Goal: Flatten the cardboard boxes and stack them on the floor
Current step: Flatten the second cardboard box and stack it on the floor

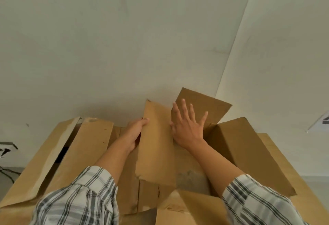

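A large brown cardboard box (249,153) stands open in front of me, its flaps raised. My left hand (135,134) grips the left edge of a tall upright flap (156,144) in the middle, thumb on the near face. My right hand (188,128) lies flat with fingers spread against the far flap (210,107), just right of the middle flap. A second open box (85,153) leans on the left with long flaps. Both forearms come out of plaid sleeves at the bottom.
White walls meet in a corner behind the boxes (229,55). A wall socket with cables (7,150) sits low on the left. A white vent or fixture (320,123) shows at the right edge. A strip of grey floor (316,180) lies to the right.
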A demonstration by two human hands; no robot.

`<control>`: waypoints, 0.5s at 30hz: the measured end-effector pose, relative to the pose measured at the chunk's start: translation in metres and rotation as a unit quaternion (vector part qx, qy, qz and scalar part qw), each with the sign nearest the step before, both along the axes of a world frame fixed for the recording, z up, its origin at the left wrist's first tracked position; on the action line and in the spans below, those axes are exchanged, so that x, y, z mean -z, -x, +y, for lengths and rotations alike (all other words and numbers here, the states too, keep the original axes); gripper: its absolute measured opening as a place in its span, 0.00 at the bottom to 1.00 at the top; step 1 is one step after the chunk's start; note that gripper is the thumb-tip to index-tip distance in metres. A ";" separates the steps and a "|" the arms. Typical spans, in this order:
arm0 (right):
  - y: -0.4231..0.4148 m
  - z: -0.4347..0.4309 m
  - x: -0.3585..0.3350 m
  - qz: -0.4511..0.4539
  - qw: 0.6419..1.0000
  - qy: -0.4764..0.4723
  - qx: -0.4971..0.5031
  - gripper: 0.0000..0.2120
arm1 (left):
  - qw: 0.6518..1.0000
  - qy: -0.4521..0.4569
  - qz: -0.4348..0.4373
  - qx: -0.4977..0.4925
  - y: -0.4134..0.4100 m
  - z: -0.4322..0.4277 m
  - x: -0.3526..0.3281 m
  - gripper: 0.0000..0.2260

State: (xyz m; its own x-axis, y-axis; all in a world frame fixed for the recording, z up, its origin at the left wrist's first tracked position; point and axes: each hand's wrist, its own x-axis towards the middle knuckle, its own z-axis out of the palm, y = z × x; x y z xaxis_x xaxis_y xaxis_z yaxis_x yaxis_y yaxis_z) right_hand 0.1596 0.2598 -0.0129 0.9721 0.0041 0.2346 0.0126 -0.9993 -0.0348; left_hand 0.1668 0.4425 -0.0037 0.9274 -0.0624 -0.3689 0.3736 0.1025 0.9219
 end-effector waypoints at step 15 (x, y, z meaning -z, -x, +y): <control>0.173 -0.179 -0.147 0.052 0.995 -0.022 0.082 0.43 | 0.989 0.010 -0.068 0.132 0.097 -0.289 -0.138 0.08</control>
